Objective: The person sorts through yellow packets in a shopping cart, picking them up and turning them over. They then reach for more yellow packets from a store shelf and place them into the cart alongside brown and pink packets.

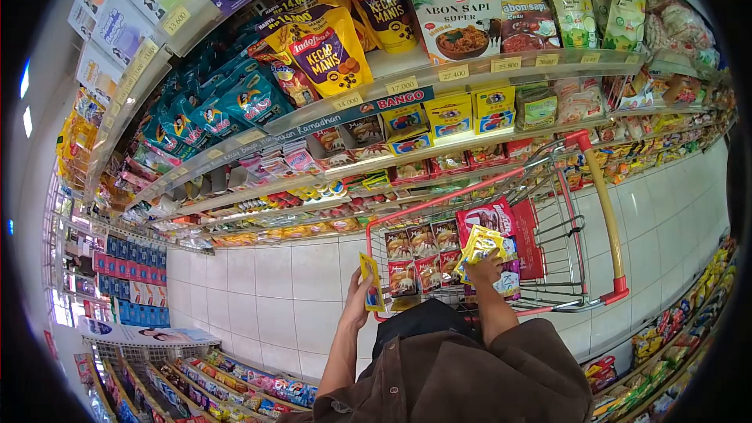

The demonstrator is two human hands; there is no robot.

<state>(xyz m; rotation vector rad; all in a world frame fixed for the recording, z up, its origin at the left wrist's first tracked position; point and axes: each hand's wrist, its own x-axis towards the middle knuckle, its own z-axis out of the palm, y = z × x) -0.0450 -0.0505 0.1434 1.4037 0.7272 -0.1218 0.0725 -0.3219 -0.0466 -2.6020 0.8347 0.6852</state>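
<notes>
My left hand (359, 295) is closed on a thin yellow packet (371, 280), held upright at the near left edge of the shopping cart (439, 201). Inside the cart, my right hand (484, 268) grips yellow sachets (479, 244) above a purple pack (507, 276). Several red and brown packets (424, 241) lie in rows on the left part of the basket. A large pink-red pack (486, 218) rests behind the sachets.
Shelves with a price rail (392, 88) run across the front, holding yellow boxes (449, 115), sauce pouches (325, 51) and teal pouches (258, 98). The cart's handle (609, 219) is at the right. Tiled floor (266, 278) shows left of the cart; more racks (227, 380) stand nearby.
</notes>
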